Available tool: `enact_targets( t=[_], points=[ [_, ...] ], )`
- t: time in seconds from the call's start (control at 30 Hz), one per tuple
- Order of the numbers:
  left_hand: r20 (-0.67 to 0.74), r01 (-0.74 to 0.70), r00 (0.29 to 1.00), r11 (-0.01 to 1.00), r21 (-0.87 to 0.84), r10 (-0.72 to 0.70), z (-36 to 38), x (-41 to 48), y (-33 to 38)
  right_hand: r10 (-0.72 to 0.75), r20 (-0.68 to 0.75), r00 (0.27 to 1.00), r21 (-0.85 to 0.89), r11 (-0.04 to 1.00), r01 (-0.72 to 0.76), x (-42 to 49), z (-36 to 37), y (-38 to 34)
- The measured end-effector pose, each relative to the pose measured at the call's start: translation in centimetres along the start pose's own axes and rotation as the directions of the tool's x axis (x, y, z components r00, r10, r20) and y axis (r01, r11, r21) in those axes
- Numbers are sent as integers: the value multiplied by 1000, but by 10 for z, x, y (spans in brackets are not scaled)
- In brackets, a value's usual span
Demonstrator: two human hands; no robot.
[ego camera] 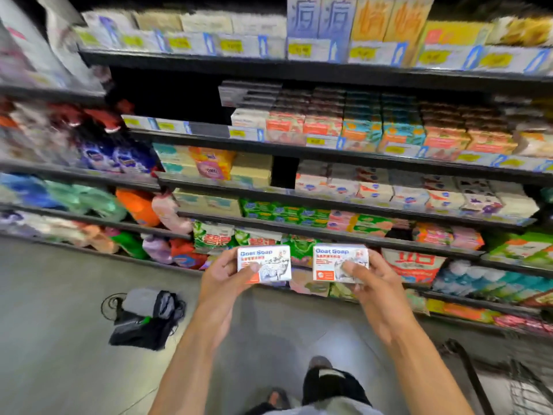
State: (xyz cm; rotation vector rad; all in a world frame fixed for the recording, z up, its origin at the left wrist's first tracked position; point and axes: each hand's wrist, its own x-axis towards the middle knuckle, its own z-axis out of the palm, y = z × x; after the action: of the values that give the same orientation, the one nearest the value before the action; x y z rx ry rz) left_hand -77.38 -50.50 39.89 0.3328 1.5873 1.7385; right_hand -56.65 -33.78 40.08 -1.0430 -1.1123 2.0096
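Nearest, at 5 o'clock, a wire cart (522, 387) edges into view. At 8 o'clock a black bag (146, 322) lies on the floor (54, 310). Just below centre the left hand (223, 275) pinches the first Goat Soap box (270, 260), thumb on its printed face. The right hand (380, 284) pinches the second Goat Soap box (330, 260) the same way. The boxes are side by side, not touching. Toward 12 o'clock the stocked shelves (329, 71) show a dark gap (284, 173). If shelving is the aim, keep each box level with its label outward, and seat one at a time so neighbouring stock isn't knocked.
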Motion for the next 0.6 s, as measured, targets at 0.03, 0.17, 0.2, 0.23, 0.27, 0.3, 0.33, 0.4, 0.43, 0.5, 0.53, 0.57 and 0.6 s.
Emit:
enact_targets(
  t=[0.03, 0.17, 0.2, 0.23, 0.27, 0.3, 0.33, 0.4, 0.43, 0.5, 0.53, 0.57, 0.6],
  points=[
    [-13, -4, 1000, 1000, -7, 4, -7, 2, 3, -7, 16, 1000, -27, 1000, 8, 3, 9, 0],
    [-53, -18, 998, 999, -42, 16, -34, 15, 12, -9, 68, 998, -92, 996, 16, 21, 42, -2],
    [-57, -22, 998, 999, -44, 19, -39, 20, 15, -7, 80, 997, -94, 995, 14, 26, 51, -2],
    [-61, -23, 998, 999, -47, 20, -45, 25, 17, -8, 90, 996, -103, 995, 17, 32, 59, -2],
    [-65, -28, 998, 998, -47, 25, -51, 30, 19, -11, 102, 995, -116, 993, 23, 36, 68, -2],
    [-70, -37, 997, 998, -48, 34, -57, 36, 22, -13, 112, 994, -128, 991, 27, 42, 76, -2],
    [-76, -49, 996, 998, -44, 45, -62, 43, 25, -12, 118, 993, -138, 990, 28, 48, 84, -2],
    [-95, -66, 994, 997, -36, 63, -72, 59, 32, -11, 127, 992, -138, 990, 28, 62, 99, 0],
    [-107, -75, 992, 997, -35, 71, -77, 68, 35, -8, 131, 991, -136, 990, 26, 70, 106, 1],
    [-127, -92, 988, 995, -38, 87, -88, 87, 43, -1, 150, 989, -113, 993, 18, 86, 122, 1],
    [-123, -105, 987, 994, -35, 100, -93, 98, 48, 2, 160, 987, -100, 995, 14, 94, 131, 0],
    [-111, -116, 987, 993, -27, 112, -99, 108, 55, 2, 168, 986, -95, 995, 14, 102, 140, -1],
    [-95, -127, 988, 992, -10, 125, -103, 119, 62, -4, 173, 985, -92, 996, 20, 110, 149, -2]
  ],
)
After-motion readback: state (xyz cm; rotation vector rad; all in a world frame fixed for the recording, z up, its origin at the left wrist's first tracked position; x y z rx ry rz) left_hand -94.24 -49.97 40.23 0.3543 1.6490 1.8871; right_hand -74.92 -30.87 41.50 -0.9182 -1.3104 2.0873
